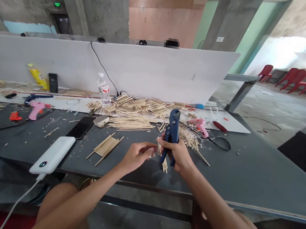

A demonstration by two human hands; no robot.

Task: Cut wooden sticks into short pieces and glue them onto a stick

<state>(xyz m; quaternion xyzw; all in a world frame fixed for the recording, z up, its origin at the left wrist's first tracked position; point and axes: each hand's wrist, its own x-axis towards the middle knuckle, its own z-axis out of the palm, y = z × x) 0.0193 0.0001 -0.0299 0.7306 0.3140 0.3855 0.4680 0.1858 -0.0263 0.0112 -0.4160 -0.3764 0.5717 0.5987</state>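
My right hand (180, 153) is wrapped around the handles of a dark blue pipe cutter (173, 127), whose head points up and away from me. Several short wooden sticks (164, 166) lie beneath and beside the cutter, close to my right fingers. Just left of them is my left hand (138, 158), its fingers curled in and the thumb close to the fingertips. A small pale bit seems to show at those fingertips, too small to name. Farther left on the dark table (237, 170) rests a small flat frame of wooden sticks (106, 146).
Piles of wooden sticks (131, 123) and stick pieces spread behind my hands. Pink glue guns (201, 128) lie right and left. A phone (81, 128), a white power bank (53, 154) with a cable, and a plastic bottle (103, 88) are nearby. A white board (154, 72) stands behind.
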